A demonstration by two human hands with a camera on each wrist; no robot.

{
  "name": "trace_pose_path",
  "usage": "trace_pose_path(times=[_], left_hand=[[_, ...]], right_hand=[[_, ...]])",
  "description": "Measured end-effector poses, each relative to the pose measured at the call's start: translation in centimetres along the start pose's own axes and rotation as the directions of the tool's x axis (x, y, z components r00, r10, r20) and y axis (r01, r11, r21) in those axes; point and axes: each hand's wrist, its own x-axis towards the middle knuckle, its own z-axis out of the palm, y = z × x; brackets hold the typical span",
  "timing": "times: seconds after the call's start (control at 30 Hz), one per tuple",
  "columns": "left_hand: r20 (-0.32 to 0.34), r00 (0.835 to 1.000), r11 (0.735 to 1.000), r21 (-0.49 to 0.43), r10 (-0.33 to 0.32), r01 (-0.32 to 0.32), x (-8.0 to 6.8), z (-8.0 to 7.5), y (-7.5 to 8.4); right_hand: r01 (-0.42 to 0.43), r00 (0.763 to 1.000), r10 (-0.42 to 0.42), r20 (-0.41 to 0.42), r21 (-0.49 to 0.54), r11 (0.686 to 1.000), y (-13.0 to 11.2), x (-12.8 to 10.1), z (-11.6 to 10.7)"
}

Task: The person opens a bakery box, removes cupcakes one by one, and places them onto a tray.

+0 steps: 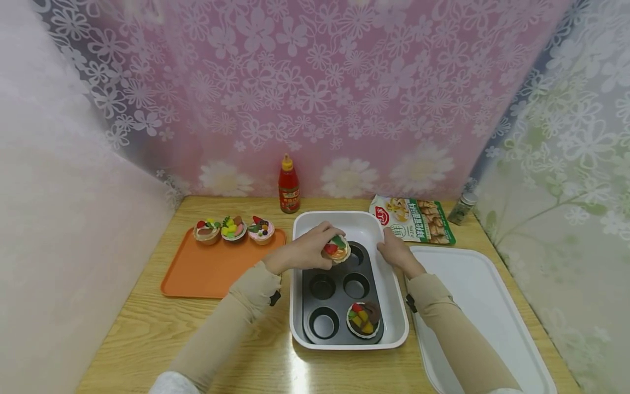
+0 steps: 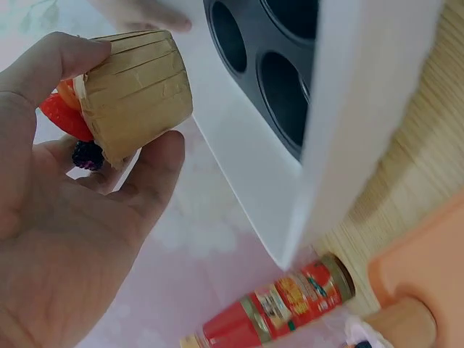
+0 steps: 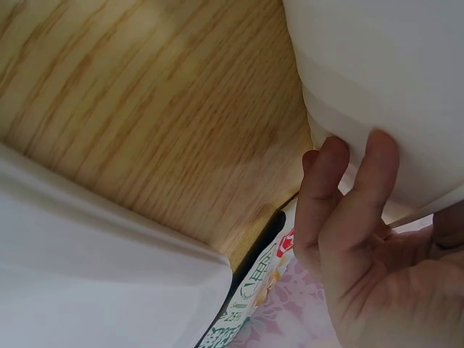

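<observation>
My left hand pinches a fruit-topped cupcake above the far part of a black muffin tin. In the left wrist view its tan pleated wrapper is between thumb and fingers, with red and dark berries on top. The tin lies inside a deep white tray. One cupcake with a chocolate top sits in the tin's near right cup. My right hand grips the right wall of the white tray; in the right wrist view its fingers touch the outer side, and the thumb is mostly hidden.
On the left, an orange tray bears three cupcakes along its far edge. A red sauce bottle stands behind the white tray. Back right lie a food packet and a small spice jar. A flat white tray is at right.
</observation>
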Motion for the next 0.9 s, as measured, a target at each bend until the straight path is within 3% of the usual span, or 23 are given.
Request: trace_pose_path(times=[0.4,0.9], left_hand=[[-0.086,0.993,0.994,-0.085,-0.078,0.07,-3.3,-2.2,-3.2],[-0.208,0.957,0.979,-0.075,-0.202,0.19,-9.4,-4.3,-9.3]], right_hand=[[-0.03,0.999,0.029,0.018,0.022,0.999,-0.2,-0.1,0.0],[-0.02,1.0,0.019,0.015,0.025,0.999,0.0,-0.1,0.2]])
